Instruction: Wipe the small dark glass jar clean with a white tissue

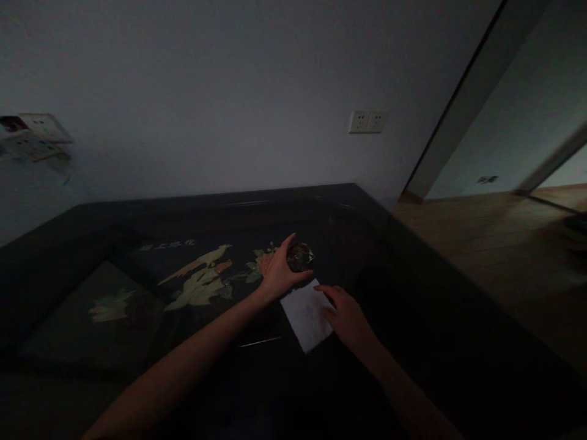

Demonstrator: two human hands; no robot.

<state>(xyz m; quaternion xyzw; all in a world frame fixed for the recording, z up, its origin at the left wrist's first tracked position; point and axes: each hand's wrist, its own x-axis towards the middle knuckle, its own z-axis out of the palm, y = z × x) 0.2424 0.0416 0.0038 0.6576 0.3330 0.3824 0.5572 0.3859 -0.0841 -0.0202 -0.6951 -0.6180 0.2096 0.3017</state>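
Note:
My left hand is curved around a round, faceted glass piece, dark and see-through with amber glints; its exact kind is hard to make out in the dim light. The thumb and fingers sit on either side of it. Just below lies a white, squarish sheet, which looks like paper or tissue. My right hand grips its right edge, with the thumb and index finger over the sheet and the other fingers partly hidden.
Beneath both hands is a dark, glossy tabletop decorated with a pale bird, flowers and white characters. A wall with a double socket rises behind it. Another socket is at left. Wooden floor shows at right.

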